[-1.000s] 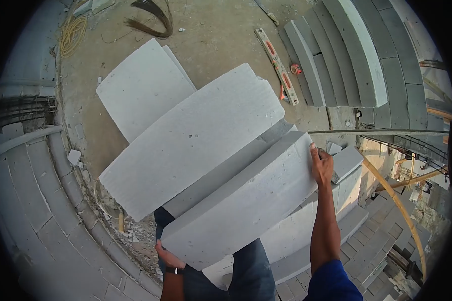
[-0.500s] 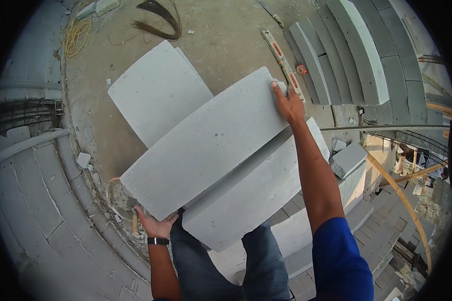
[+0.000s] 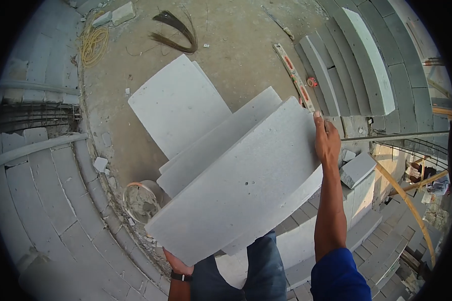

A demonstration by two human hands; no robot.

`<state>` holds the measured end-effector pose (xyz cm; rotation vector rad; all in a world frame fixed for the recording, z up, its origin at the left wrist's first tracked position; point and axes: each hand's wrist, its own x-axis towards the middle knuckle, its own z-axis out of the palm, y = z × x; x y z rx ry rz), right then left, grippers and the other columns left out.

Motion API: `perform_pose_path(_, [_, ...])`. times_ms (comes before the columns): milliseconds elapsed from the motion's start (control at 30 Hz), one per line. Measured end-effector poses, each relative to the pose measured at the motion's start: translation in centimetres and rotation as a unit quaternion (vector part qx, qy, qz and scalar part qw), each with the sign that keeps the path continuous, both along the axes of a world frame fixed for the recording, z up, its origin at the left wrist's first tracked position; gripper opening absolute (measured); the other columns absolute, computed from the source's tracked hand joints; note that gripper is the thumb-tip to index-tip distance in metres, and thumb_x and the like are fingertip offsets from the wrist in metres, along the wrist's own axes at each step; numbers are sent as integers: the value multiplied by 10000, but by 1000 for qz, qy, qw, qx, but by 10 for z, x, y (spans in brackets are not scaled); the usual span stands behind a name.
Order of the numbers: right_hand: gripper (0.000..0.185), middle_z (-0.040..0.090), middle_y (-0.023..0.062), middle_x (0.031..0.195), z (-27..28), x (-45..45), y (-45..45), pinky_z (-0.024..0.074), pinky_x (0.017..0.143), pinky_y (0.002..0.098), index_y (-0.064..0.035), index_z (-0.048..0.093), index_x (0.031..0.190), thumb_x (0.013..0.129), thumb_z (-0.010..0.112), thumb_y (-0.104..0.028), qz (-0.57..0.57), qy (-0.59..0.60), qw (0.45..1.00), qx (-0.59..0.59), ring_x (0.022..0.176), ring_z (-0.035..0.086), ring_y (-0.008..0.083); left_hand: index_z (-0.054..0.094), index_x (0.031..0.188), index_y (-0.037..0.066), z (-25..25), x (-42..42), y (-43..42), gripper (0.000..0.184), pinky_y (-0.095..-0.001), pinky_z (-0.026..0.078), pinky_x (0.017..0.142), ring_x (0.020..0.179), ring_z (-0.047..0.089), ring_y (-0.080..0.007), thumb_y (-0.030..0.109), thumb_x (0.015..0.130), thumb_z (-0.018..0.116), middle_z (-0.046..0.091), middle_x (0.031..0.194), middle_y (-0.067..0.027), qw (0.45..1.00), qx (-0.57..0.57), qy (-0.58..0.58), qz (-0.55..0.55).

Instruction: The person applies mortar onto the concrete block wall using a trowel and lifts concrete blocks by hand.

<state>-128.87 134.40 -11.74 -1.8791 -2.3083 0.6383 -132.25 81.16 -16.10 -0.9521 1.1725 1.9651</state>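
Note:
A long pale-grey concrete block (image 3: 231, 185) is held at a slant across the front of my body. My right hand (image 3: 328, 143) grips its upper right end, thumb on the near face. At the lower left corner, my left hand (image 3: 178, 263) holds it from below, its fingers mostly hidden. Behind the held block, another grey block (image 3: 221, 140) shows along its far edge. Below its right part, the edge of one more block (image 3: 306, 186) is visible. A wide grey slab (image 3: 178, 103) lies farther off on the floor.
A bucket of wet mortar (image 3: 141, 200) stands by the left wall (image 3: 45, 190). A spirit level (image 3: 294, 75) and a red tape measure (image 3: 312, 82) lie beside stacked blocks (image 3: 356, 70). Coiled yellow rope (image 3: 94, 46) and a bundle of dark wires (image 3: 178, 32) rest on the floor.
The held block has moved toward my body and to the right, with both hands on it. The block behind it and the mortar bucket now show more. The view has shifted slightly.

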Motion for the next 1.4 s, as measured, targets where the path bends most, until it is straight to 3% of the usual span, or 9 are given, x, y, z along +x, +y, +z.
perform_pose_path(100, [655, 602, 233, 739, -7, 62, 6, 449, 740, 421, 63, 642, 851, 933, 555, -580, -3, 65, 997, 43, 716, 537, 330, 433, 1483, 168, 23, 48, -2, 632, -489, 444, 1050, 1323, 490, -301, 581, 1007, 384, 500, 1462, -42, 999, 5, -42, 21])
perform_pose_path(367, [583, 541, 186, 681, -71, 192, 68, 407, 691, 400, 75, 587, 807, 998, 502, -468, 22, 149, 985, 83, 690, 482, 263, 454, 1461, 151, -16, 135, 28, 580, -481, 444, 1059, 1299, 521, -289, 530, 1028, 375, 540, 1421, -56, 994, 11, -112, 15])
perform_pose_path(467, [582, 540, 181, 669, -45, 154, 53, 399, 692, 411, 77, 588, 831, 1010, 493, -468, 1, 8, 999, 42, 688, 483, 277, 441, 1472, 150, -27, 135, 16, 616, -479, 428, 1074, 1302, 519, -290, 561, 1019, 376, 529, 1433, -67, 995, -38, -90, -31])
perform_pose_path(600, [572, 658, 210, 924, -36, 32, 24, 470, 863, 462, 66, 622, 1048, 1003, 521, -496, 193, 41, 952, 236, 897, 617, 371, 344, 1543, 160, -34, 79, 14, 796, -474, 329, 1141, 1372, 444, -301, 697, 957, 398, 440, 1526, -93, 972, 49, -228, -9])
perform_pose_path(733, [692, 640, 261, 1195, -117, -77, 56, 440, 1014, 444, 51, 614, 1191, 944, 562, -593, 203, -54, 977, -45, 1156, 590, 431, 118, 1617, 142, -143, -33, 7, 1013, -449, 126, 1225, 1516, 171, -323, 802, 894, 380, 225, 1651, -108, 980, -57, -185, -45])
perform_pose_path(833, [911, 574, 333, 1303, -184, -118, 71, 393, 1083, 456, 94, 570, 1293, 888, 525, -721, 124, -64, 979, -146, 1257, 536, 460, 337, 1547, 143, -213, -98, 38, 834, -472, 315, 1147, 1393, 407, -322, 718, 944, 397, 424, 1534, -94, 1000, -16, -8, -23])
perform_pose_path(967, [1100, 535, 376, 1331, -230, -108, 62, 359, 1114, 466, 159, 517, 1325, 833, 469, -824, 38, -130, 988, -73, 1296, 500, 478, 432, 1489, 174, -273, -93, 26, 706, -504, 421, 1056, 1308, 500, -316, 657, 976, 383, 501, 1463, -60, 988, 82, -117, 61])
perform_pose_path(1267, [1134, 555, 324, 1352, -135, -139, 35, 354, 1117, 470, 131, 510, 1362, 808, 435, -856, -32, -107, 993, -24, 1298, 520, 442, 415, 1501, 170, -209, -113, 1, 695, -526, 402, 1080, 1346, 461, -342, 634, 987, 356, 460, 1505, -65, 984, 150, -80, 48])
perform_pose_path(1400, [1033, 620, 331, 1231, -53, -137, 29, 422, 1049, 459, 123, 610, 1247, 800, 519, -803, 24, -43, 999, -1, 1212, 582, 446, 430, 1478, 118, -64, -133, 8, 698, -543, 408, 1065, 1333, 466, -355, 608, 985, 359, 465, 1491, -94, 988, 132, -31, 67])
